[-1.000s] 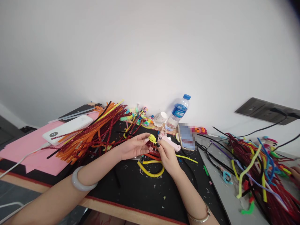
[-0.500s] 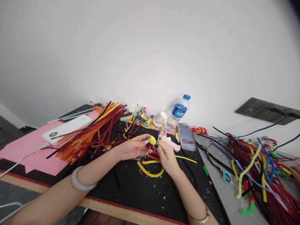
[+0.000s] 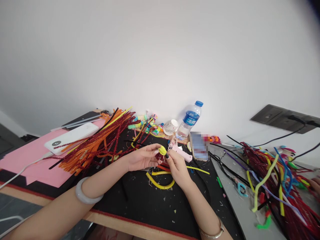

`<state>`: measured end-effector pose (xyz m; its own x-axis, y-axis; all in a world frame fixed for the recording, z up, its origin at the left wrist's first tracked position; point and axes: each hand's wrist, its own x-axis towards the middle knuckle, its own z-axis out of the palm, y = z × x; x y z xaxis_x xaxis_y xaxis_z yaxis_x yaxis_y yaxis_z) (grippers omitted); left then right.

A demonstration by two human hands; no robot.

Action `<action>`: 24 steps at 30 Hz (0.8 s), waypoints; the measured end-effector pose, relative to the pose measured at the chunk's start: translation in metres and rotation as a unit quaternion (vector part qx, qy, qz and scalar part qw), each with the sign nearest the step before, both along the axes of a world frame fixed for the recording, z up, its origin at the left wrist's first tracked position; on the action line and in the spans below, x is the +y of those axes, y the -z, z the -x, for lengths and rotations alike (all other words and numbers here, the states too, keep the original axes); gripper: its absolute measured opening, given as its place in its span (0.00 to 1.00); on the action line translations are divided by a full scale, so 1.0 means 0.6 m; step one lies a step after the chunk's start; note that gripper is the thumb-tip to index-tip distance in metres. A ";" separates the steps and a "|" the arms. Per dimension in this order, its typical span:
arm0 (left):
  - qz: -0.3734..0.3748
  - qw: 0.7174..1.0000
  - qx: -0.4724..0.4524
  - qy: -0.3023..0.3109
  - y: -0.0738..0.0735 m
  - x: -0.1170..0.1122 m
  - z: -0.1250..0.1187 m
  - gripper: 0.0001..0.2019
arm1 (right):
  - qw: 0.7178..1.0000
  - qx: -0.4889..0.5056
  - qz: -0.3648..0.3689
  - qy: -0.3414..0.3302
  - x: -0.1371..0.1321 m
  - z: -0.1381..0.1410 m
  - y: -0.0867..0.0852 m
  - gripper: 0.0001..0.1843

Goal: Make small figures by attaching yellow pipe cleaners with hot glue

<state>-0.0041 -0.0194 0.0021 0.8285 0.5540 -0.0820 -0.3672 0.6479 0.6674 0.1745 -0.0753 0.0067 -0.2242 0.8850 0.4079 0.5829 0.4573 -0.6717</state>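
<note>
Both my hands meet over the black mat (image 3: 150,203) and pinch one small piece made of pipe cleaners, yellow on top and dark red below (image 3: 161,152). My left hand (image 3: 141,157) cups it from the left, fingers curled round it. My right hand (image 3: 176,165) grips it from the right with thumb and dark-nailed fingertips. Loose yellow pipe cleaners (image 3: 161,181) lie curved on the mat just below the hands. A pink glue gun (image 3: 180,151) rests right behind my right hand.
A heap of orange and red pipe cleaners (image 3: 100,141) lies at left, beside a white power bank (image 3: 72,136) on pink paper (image 3: 32,156). Behind are a paper cup (image 3: 171,126), water bottle (image 3: 188,120) and phone (image 3: 199,146). Mixed pipe cleaners (image 3: 275,180) cover the grey board at right, where another person's fingers (image 3: 315,183) show.
The hands and the small yellow-and-red piece have barely shifted; the fingers have only adjusted their grip slightly. Everything on the table lies as before.
</note>
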 end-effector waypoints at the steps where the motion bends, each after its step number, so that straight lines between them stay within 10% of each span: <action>1: 0.001 1.000 0.002 -0.001 0.000 0.000 0.000 0.11 | 1.000 0.000 0.000 0.000 0.000 0.000 0.000 0.15; 10: 0.003 1.000 0.005 -0.008 -0.002 0.000 0.000 0.11 | 1.000 0.000 -0.006 0.007 0.000 0.002 0.002 0.14; 16: 0.003 0.996 0.015 -0.091 0.000 0.003 -0.005 0.13 | 0.992 0.012 -0.011 0.128 0.012 -0.027 -0.004 0.11; 24: 0.014 0.990 0.021 -0.137 0.006 0.009 -0.010 0.14 | 0.816 -0.287 0.091 0.494 0.066 -0.109 -0.008 0.24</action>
<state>0.0019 -0.0139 -0.0016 0.6429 0.7545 -0.1321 -0.5034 0.5461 0.6696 0.2397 -0.0356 0.0113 0.5270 0.7841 0.3277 0.8490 -0.5027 -0.1624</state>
